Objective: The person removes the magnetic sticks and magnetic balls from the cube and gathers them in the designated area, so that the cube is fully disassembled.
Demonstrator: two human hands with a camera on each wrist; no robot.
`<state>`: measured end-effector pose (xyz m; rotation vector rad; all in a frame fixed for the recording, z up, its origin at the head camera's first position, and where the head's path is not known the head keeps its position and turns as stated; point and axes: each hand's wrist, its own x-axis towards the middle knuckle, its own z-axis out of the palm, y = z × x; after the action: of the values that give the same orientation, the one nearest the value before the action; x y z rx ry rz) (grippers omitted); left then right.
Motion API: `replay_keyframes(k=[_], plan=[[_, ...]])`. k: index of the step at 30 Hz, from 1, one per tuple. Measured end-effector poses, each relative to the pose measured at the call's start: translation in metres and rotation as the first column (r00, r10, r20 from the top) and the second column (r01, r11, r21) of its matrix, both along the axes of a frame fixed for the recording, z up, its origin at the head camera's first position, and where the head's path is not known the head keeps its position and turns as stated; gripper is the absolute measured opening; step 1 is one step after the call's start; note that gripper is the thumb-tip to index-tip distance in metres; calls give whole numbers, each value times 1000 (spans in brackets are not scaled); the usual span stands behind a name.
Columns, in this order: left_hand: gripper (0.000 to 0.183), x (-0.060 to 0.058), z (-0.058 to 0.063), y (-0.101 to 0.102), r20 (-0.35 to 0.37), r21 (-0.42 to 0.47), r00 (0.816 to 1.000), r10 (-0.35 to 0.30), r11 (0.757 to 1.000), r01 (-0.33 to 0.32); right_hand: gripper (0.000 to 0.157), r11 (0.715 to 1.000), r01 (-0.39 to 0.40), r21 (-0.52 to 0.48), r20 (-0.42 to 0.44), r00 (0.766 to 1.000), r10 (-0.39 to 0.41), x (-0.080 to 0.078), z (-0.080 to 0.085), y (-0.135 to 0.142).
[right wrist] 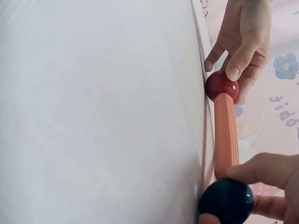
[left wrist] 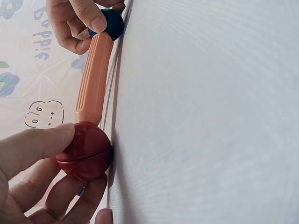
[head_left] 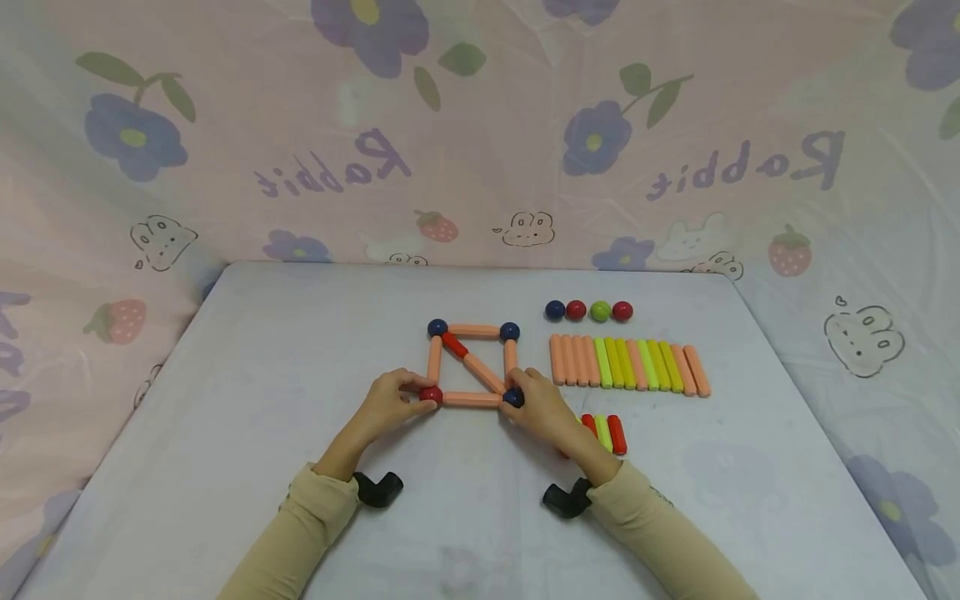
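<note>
A square frame of orange sticks and balls lies flat on the white table. My left hand [head_left: 392,398] pinches the red ball [left wrist: 86,151] at its near left corner between thumb and fingers. At the near right corner my right hand [head_left: 546,407] grips a dark blue ball [right wrist: 227,201]. Between these two balls runs an orange stick [head_left: 471,400], touching both. Two more dark blue balls form the far corners, the left one [head_left: 437,327] and the right one [head_left: 510,332]. A diagonal of a short red stick [head_left: 454,344] and an orange stick [head_left: 483,372] crosses the frame.
Right of the frame lies a row of orange, green and yellow sticks [head_left: 628,364]. Behind it sit several loose balls [head_left: 600,311]. Short red and green sticks [head_left: 617,434] lie near my right forearm, which partly hides them. A patterned curtain [head_left: 480,150] stands behind the table.
</note>
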<state>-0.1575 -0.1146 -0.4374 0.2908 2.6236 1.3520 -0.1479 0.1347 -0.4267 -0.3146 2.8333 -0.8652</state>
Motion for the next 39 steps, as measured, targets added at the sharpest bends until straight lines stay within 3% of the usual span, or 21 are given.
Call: replay_keyframes(k=[19,31,39], plan=[[29,0,1,0,24,13,1000,-1,1000,1,14,999,15,-39,-3,1000,-15,-1,1,-1],[28,-1,1,1,28,17,1000,4,1000,-5,14,997,26,76,-38,999,-23,0,-1,-1],[29,0,2,1,23,11,1000,2,1000,-2,16,999,31,-9,-3,1000,-31,0,2,7]])
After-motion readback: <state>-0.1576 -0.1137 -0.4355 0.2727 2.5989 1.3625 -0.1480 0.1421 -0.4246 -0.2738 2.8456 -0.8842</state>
